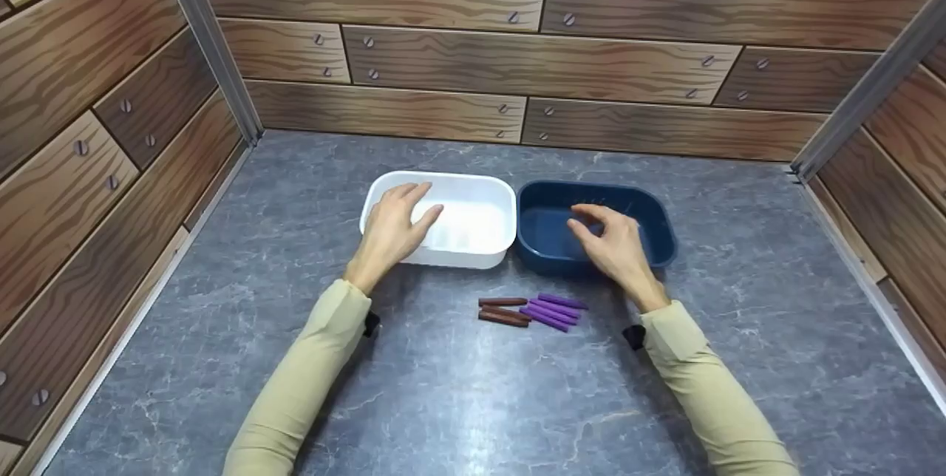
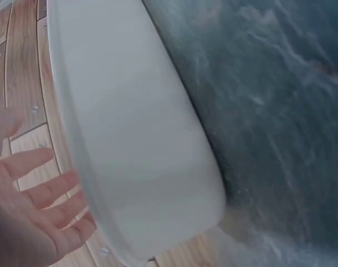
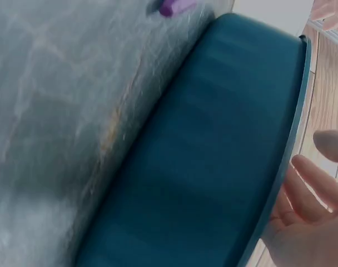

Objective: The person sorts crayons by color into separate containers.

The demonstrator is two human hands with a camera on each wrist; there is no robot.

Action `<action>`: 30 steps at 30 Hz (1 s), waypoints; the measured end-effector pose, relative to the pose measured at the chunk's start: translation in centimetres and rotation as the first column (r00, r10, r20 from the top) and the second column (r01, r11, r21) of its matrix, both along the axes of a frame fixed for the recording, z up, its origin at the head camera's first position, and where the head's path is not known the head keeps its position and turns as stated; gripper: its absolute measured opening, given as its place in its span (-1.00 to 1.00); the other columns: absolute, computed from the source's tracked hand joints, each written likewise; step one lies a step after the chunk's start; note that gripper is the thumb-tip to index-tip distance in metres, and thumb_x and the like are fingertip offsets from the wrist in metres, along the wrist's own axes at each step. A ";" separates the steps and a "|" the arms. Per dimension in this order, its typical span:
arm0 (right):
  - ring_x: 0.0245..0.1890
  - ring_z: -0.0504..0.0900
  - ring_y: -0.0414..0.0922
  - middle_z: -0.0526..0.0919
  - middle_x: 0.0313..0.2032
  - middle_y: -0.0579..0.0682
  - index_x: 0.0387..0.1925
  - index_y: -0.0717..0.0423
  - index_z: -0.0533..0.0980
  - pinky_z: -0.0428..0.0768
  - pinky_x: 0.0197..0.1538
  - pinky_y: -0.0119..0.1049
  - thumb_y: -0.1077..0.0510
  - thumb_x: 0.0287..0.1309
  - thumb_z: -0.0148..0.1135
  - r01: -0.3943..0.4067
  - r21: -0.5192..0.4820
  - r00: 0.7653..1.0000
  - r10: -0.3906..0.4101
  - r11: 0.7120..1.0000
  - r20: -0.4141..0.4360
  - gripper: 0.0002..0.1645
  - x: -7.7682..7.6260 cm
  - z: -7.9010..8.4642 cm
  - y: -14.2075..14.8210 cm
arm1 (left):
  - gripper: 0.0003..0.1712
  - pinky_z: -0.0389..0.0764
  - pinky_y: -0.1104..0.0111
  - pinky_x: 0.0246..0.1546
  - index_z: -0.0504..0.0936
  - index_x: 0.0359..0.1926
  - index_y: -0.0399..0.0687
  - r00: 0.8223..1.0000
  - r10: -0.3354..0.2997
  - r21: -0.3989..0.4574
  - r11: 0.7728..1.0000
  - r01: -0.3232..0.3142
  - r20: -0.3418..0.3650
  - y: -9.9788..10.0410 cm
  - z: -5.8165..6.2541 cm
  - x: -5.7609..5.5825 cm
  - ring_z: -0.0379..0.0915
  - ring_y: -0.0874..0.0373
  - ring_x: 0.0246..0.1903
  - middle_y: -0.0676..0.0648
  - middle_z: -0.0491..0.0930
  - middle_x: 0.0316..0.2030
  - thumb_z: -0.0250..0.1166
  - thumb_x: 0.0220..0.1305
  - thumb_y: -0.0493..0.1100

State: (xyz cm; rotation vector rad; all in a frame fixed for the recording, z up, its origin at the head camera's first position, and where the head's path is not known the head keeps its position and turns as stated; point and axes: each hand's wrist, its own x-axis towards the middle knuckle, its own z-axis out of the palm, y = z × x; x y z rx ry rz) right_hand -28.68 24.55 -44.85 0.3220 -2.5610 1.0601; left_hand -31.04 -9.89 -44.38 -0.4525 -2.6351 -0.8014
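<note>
Over the left part of a white rectangular tub (image 1: 473,258) is my left hand (image 1: 392,228), thumb and fingers spread with nothing between them. My right hand (image 1: 615,245) hovers over the front right of a dark blue tub (image 1: 550,263), its fingers relaxed and holding nothing. The two tubs stand side by side. In front of them lies a small group of crayon-like sticks: several purple sticks (image 1: 554,307) on the right and brown sticks (image 1: 504,301) on the left, their ends overlapping. In the left wrist view the white tub's outer wall (image 2: 135,122) fills the middle.
The grey marbled tabletop (image 1: 473,402) carries both tubs and the sticks. Wood-patterned panels (image 1: 443,62) wall it in at the back, left and right, with metal posts (image 1: 214,40) at the corners.
</note>
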 end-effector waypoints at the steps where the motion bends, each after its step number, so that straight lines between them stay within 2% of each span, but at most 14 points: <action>1: -0.13 0.66 -0.02 0.74 -0.10 0.10 0.01 0.15 0.65 0.60 -0.09 -0.16 0.07 0.23 0.32 0.006 -0.027 1.000 -0.006 1.000 0.011 -0.64 0.0 0.0 -0.1 | -0.46 0.42 0.03 0.25 0.55 0.23 -0.16 1.000 -0.008 0.053 0.999 0.008 0.007 -0.1 0.0 -0.1 0.44 -0.15 0.21 -0.25 0.56 0.16 0.19 0.39 0.07; 5: -0.16 0.64 -0.14 0.76 -0.15 0.02 -0.06 0.07 0.69 0.53 -0.14 -0.44 0.04 0.21 0.34 0.039 -0.108 0.997 -0.031 0.993 0.071 -0.69 0.1 0.2 -0.2 | -0.55 0.50 0.11 0.19 0.61 0.15 -0.23 0.998 -0.044 0.242 0.970 0.029 0.054 -0.8 -0.1 -0.4 0.52 -0.10 0.15 -0.23 0.62 0.10 0.23 0.36 -0.05; 9: -0.21 0.63 -0.22 0.76 -0.15 0.03 -0.07 0.10 0.69 0.51 -0.19 -0.55 0.04 0.20 0.35 0.030 -0.170 0.993 -0.011 0.985 0.114 -0.68 0.1 0.0 -0.3 | -0.61 0.64 0.13 -0.05 0.65 0.07 -0.26 0.997 -0.045 0.334 0.942 0.020 0.069 -1.6 -0.4 -0.5 0.60 -0.07 0.03 -0.20 0.67 0.02 0.25 0.34 -0.10; 16: -0.36 0.62 -0.32 0.74 -0.16 0.15 -0.05 0.23 0.66 0.59 -0.34 -0.49 0.09 0.19 0.37 -0.036 -0.303 0.982 0.089 0.952 0.164 -0.64 0.4 -0.3 -0.6 | -0.70 0.62 0.17 -0.13 0.71 -0.03 -0.25 0.998 0.019 0.424 0.905 -0.044 0.064 -3.1 -1.2 -0.6 0.65 -0.01 -0.14 -0.18 0.73 -0.13 0.27 0.32 -0.15; 21: -0.36 0.63 -0.32 0.75 -0.20 0.08 -0.06 0.28 0.65 0.60 -0.33 -0.47 0.13 0.17 0.38 -0.069 -0.373 0.971 0.148 0.925 0.187 -0.64 0.5 -0.4 -0.9 | -0.73 0.58 0.17 -0.09 0.73 -0.08 -0.24 0.996 0.065 0.481 0.872 -0.089 0.065 -4.0 -1.3 -0.8 0.65 -0.01 -0.18 -0.18 0.74 -0.19 0.28 0.31 -0.18; 25: -0.38 0.63 -0.18 0.73 -0.21 0.12 -0.08 0.37 0.64 0.60 -0.38 -0.42 0.21 0.18 0.36 -0.107 -0.407 0.953 0.210 0.907 0.219 -0.67 1.7 0.9 -2.0 | -0.75 0.55 0.24 -0.12 0.73 -0.09 -0.24 0.991 0.102 0.512 0.849 -0.132 0.086 -4.6 -1.3 -1.1 0.63 0.00 -0.20 -0.19 0.74 -0.19 0.29 0.30 -0.19; 28: -0.41 0.64 -0.05 0.72 -0.23 0.27 -0.09 0.43 0.63 0.63 -0.39 -0.32 0.27 0.19 0.32 -0.147 -0.409 0.938 0.258 0.901 0.233 -0.70 2.7 2.1 -2.8 | -0.75 0.54 0.37 -0.17 0.73 -0.10 -0.28 0.988 0.116 0.561 0.813 -0.154 0.103 -5.0 -1.4 -1.3 0.62 0.00 -0.20 -0.22 0.73 -0.19 0.30 0.30 -0.20; 30: -0.44 0.65 -0.08 0.71 -0.25 0.32 -0.10 0.44 0.63 0.65 -0.38 -0.25 0.28 0.20 0.31 -0.175 -0.412 0.928 0.290 0.894 0.234 -0.71 2.8 2.0 -3.0 | -0.75 0.53 0.45 -0.20 0.72 -0.10 -0.30 0.986 0.129 0.590 0.790 -0.169 0.109 -5.4 -1.4 -1.5 0.62 0.00 -0.20 -0.24 0.72 -0.18 0.30 0.29 -0.21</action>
